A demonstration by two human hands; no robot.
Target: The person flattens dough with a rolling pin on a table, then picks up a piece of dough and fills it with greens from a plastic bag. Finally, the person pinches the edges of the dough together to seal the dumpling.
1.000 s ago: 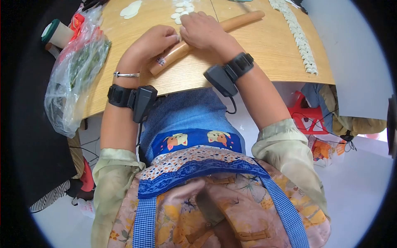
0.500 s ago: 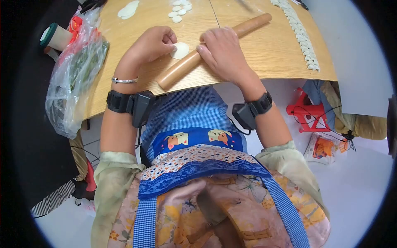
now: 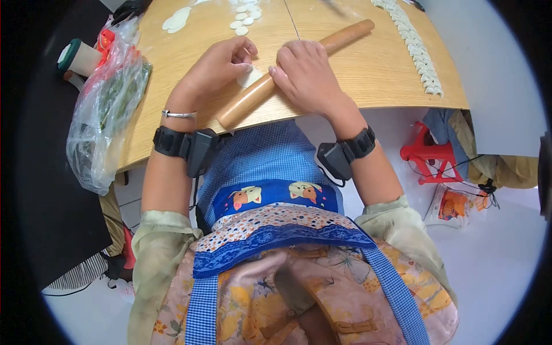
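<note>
A wooden rolling pin (image 3: 247, 102) lies slantwise near the table's front edge. My right hand (image 3: 306, 72) is closed over its middle, palm down. Partly under the pin is a round dough wrapper (image 3: 248, 78), thin and pale. My left hand (image 3: 227, 64) has curled fingers, with thumb and fingertips at the wrapper's upper left edge, in what looks like a pinch. Beyond the hands sit several small dough discs (image 3: 246, 17) and some rolled wrappers (image 3: 176, 20) that overlap each other.
A long row of folded dumplings (image 3: 417, 49) runs along the table's right side. On the left edge lies a clear plastic bag (image 3: 109, 109) with greens, beside a green-capped container (image 3: 80, 57). A red stool (image 3: 431, 155) stands below on the right.
The rolling pin has come over the wrapper, covering more of its lower right side. My left hand has shifted slightly right along the wrapper's edge. My right hand stays on the pin.
</note>
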